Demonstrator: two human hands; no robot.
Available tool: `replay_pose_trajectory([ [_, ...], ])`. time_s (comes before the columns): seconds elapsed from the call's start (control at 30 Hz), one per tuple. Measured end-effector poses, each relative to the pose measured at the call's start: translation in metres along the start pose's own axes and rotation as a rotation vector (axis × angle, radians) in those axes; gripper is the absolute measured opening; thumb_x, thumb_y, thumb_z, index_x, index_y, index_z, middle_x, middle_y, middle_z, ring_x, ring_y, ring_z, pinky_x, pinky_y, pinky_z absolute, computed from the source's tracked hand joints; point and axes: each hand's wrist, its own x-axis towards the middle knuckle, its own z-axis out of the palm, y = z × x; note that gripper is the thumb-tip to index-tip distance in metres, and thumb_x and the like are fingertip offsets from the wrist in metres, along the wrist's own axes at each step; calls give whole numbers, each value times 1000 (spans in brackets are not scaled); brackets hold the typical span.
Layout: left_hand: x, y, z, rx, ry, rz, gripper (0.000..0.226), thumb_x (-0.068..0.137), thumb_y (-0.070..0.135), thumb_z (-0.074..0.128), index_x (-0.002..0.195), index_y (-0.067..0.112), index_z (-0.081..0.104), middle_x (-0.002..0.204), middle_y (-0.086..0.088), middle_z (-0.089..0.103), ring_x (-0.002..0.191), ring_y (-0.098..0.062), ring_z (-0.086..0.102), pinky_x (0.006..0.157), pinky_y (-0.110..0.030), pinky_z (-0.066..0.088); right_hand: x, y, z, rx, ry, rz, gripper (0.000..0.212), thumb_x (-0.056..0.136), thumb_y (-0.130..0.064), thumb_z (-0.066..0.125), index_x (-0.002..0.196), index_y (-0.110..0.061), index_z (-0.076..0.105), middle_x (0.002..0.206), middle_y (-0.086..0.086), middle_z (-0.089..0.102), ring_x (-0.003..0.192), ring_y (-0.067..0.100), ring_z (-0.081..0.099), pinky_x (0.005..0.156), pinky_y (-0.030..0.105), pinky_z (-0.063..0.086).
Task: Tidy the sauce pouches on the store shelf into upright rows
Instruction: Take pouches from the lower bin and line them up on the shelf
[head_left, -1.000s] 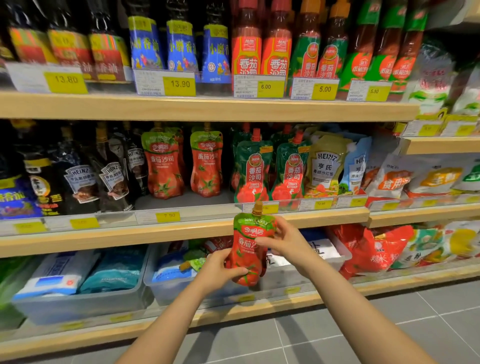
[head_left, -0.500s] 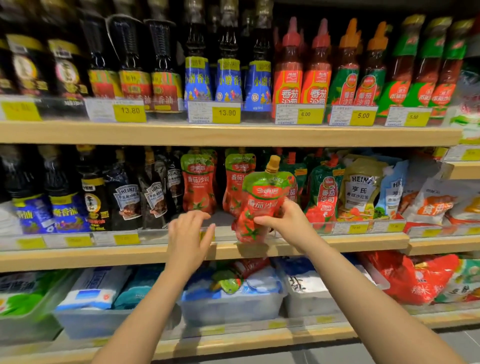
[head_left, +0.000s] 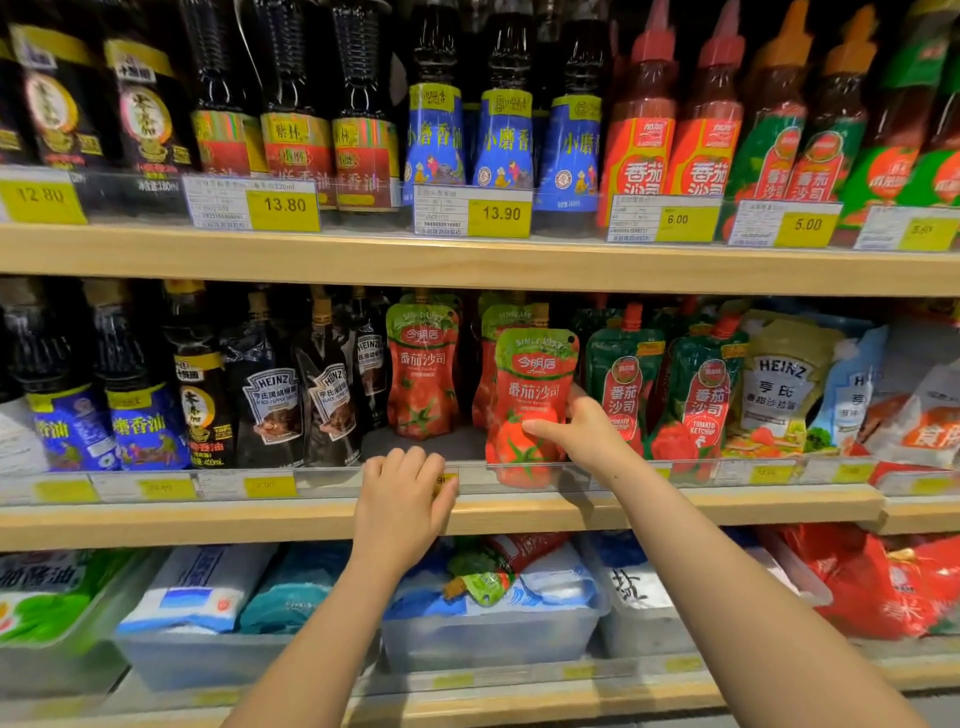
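Note:
My right hand (head_left: 582, 434) grips a red-and-green tomato sauce pouch (head_left: 530, 395) and holds it upright at the front of the middle shelf (head_left: 260, 519). Directly behind it stands a matching pouch (head_left: 501, 317), mostly hidden. Another matching pouch (head_left: 422, 371) stands upright to the left, with a bare gap of shelf in front of it. My left hand (head_left: 402, 499) rests on the shelf's front rail below that gap, fingers curled, holding nothing. Green ketchup pouches (head_left: 623, 379) stand to the right of the held pouch.
Dark Heinz sauce pouches (head_left: 275, 400) and oil bottles (head_left: 140, 410) fill the shelf's left side; Heinz salad dressing pouches (head_left: 779, 384) sit at the right. Bottles line the top shelf (head_left: 467, 260). In a clear bin (head_left: 488, 634) below, another tomato pouch (head_left: 498, 566) lies on its side.
My right hand carried the pouch up from in front of the lower shelf onto the middle shelf and set it upright. My left hand let go and dropped to the shelf rail.

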Motion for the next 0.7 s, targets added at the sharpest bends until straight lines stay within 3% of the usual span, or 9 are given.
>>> replay_pose_trajectory([
  [0.23, 0, 1, -2, 5, -36, -12, 28, 87, 39, 40, 83, 17, 57, 73, 0, 53, 68, -25, 50, 66, -34, 27, 3, 4, 1, 30, -37, 97, 48, 79, -17, 70, 121, -14, 48, 114, 7, 64, 101, 21, 62, 86, 35, 50],
  [0.3, 2, 3, -8, -19, -62, -23, 29, 87, 39, 41, 86, 16, 60, 76, -1, 56, 70, -26, 52, 68, -34, 29, -2, 2, 2, 11, -4, 75, 49, 78, -19, 72, 120, -14, 47, 112, 4, 63, 99, 19, 61, 81, 30, 50],
  [0.4, -6, 8, -16, -201, -10, -91, 27, 86, 30, 57, 106, 11, 58, 95, -4, 61, 88, -26, 55, 84, -35, 38, -23, 5, -3, -103, 97, -19, 52, 78, -25, 72, 121, -15, 47, 109, -9, 55, 97, 6, 52, 75, 14, 42],
  [0.5, -41, 31, -17, -464, 102, -176, 35, 84, 26, 57, 114, 11, 52, 110, -3, 56, 102, -18, 48, 94, -26, 34, -53, 22, -15, -330, 171, -189, 42, 83, -27, 65, 120, -18, 50, 115, -8, 54, 105, 4, 48, 88, 20, 38],
  [0.57, -69, 51, -9, -495, 16, -193, 30, 82, 28, 54, 109, 14, 54, 105, -1, 58, 98, -17, 51, 88, -24, 36, -70, 35, -22, -453, 181, -269, 34, 87, -25, 59, 119, -17, 51, 120, -4, 54, 113, 8, 47, 94, 22, 36],
  [0.7, -97, 61, 24, -368, -353, -339, 35, 82, 23, 63, 114, 12, 56, 112, -4, 58, 104, -25, 54, 85, -34, 43, -101, 63, -17, -515, 235, -349, 35, 90, -19, 55, 124, -17, 49, 129, -10, 42, 124, 0, 31, 105, 18, 23],
])
